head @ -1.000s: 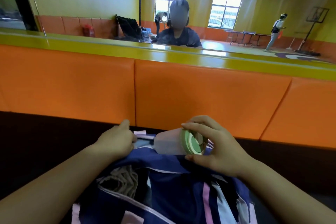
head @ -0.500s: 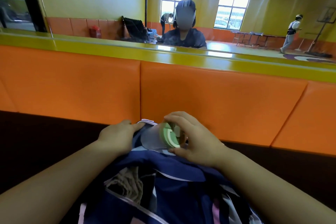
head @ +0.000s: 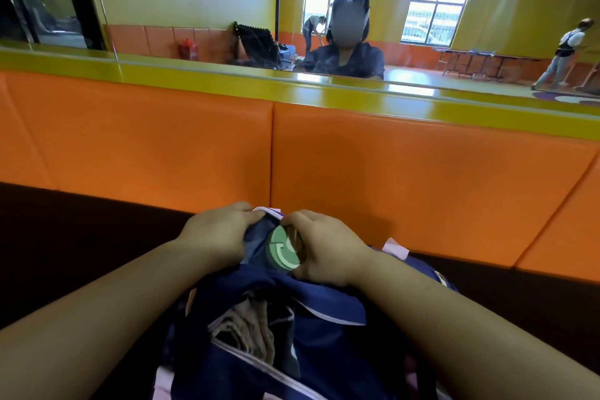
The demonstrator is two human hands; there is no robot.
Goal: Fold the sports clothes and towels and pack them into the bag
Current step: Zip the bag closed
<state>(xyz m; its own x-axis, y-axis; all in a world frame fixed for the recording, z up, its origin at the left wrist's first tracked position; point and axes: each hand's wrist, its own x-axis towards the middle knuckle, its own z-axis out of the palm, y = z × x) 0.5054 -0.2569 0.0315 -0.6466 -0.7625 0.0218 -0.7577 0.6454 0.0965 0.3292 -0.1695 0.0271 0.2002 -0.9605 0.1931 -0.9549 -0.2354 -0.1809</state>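
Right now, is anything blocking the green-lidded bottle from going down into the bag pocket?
Nothing visible blocks it. The left hand holds the navy bag pocket open while the right hand pushes the bottle in.

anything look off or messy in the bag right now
The beige cloth in the open navy bag looks bunched and crumpled rather than folded flat. At the bag's far end the right hand pushes a green-capped bottle lying sideways into a pocket that the left hand holds open. Nothing looks spilled or damaged.

Orange padded wall [head: 406, 178], mirror [head: 194, 0]
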